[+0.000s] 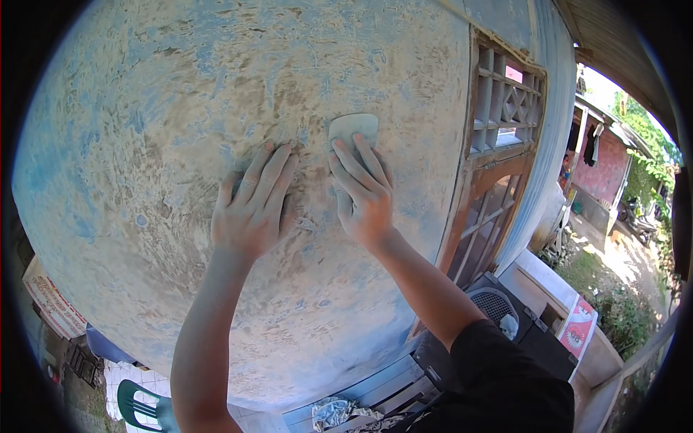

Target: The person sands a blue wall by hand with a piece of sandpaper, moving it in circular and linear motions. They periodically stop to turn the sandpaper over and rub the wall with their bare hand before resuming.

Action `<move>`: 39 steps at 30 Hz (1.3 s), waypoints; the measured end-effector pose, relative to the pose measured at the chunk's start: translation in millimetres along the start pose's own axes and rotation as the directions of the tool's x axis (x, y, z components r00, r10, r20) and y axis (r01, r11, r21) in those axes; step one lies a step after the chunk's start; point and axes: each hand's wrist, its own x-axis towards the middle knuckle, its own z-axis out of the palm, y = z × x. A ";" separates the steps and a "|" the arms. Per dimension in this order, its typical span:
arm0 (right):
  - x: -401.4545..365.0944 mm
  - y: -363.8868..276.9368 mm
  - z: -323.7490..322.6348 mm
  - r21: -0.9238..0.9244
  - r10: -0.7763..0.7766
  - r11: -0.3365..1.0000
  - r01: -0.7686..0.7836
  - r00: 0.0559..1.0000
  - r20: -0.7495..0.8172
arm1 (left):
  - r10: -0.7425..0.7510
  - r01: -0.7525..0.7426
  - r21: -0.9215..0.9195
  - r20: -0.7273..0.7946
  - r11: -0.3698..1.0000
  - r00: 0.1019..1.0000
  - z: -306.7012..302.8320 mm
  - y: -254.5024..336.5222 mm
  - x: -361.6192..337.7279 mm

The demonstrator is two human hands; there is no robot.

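A large wall (173,130) with worn, scraped blue and beige paint fills most of the view. My left hand (253,206) lies flat on it, fingers stretched and slightly apart; whether anything is under the palm is hidden. To its right, my right hand (364,191) presses a pale, flat pad with rounded corners (352,124) against the wall. The pad's upper end sticks out past my fingertips, and its lower part is mostly covered by the hand. Both forearms reach up from below.
Right of the hands stands a wooden window frame (462,187) with lattice. Below lie a blue slatted bench (382,393) with crumpled cloth (332,413) and a dark box (538,339). A green chair (130,404) and a cardboard box (54,299) are at lower left.
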 end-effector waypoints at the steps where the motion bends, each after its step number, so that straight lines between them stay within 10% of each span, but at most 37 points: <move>1: -13.7 -2.6 3.4 0.039 0.016 0.999 -0.015 1.000 -0.014 | -0.007 0.006 0.038 0.017 0.999 1.000 0.1 1.6 0.8; 39: -6.6 -7.9 -7.1 0.029 0.043 0.999 -0.045 0.997 0.057 | 0.023 -0.020 -0.106 0.027 0.994 0.999 1.0 3.5 5.1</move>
